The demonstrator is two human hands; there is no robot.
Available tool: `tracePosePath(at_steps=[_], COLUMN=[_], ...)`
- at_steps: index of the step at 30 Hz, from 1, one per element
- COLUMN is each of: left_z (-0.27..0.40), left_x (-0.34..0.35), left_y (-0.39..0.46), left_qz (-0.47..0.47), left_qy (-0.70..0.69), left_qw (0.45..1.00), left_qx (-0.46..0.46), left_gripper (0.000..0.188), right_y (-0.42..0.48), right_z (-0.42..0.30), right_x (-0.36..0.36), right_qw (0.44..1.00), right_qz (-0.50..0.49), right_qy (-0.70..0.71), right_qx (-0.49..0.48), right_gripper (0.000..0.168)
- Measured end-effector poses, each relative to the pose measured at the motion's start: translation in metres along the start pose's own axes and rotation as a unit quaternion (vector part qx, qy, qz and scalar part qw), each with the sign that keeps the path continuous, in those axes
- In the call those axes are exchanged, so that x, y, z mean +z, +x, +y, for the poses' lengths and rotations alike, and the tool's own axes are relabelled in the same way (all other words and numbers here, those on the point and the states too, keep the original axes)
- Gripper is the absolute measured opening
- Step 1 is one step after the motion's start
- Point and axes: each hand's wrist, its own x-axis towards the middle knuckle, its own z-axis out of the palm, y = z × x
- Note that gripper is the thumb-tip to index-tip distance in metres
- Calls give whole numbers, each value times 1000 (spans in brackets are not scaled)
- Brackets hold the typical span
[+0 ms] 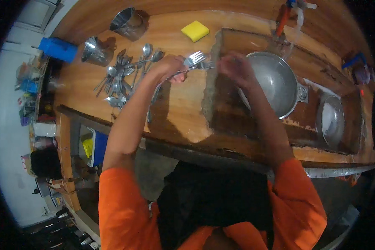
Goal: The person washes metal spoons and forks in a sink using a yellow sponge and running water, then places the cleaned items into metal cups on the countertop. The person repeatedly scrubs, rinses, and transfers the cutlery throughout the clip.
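Observation:
My left hand is closed around metal forks, their tines pointing right, over the wooden counter beside the sink. Close to the tines, above the sink's left edge, is my right hand; it is blurred, with its fingers curled, and a further metal piece lies between the hands. Whether the right hand holds it is unclear. Left of my left hand a loose pile of metal spoons and forks is spread on the counter. A large round metal basin sits in the sink, partly behind my right forearm.
Two metal cups stand at the back left, one holding cutlery, near a blue plastic container. A yellow sponge lies behind my hands. The faucet rises behind the sink, and a metal bowl rests at its right end.

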Motion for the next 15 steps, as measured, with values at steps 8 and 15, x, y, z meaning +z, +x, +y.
tracePosePath(at_steps=[8,15], left_z=[32,22], left_x=[-29,-63], left_y=[-43,-84], left_qz=[149,279], left_qy=[234,378], left_qw=[914,824], left_qx=[298,315], left_gripper=[14,27], right_y=[94,86], right_z=[-12,11], right_x=[148,190], right_qw=[424,711], right_qz=[-130,-52], right_qy=[-817,-695], right_qx=[-368,-89], right_gripper=[24,25])
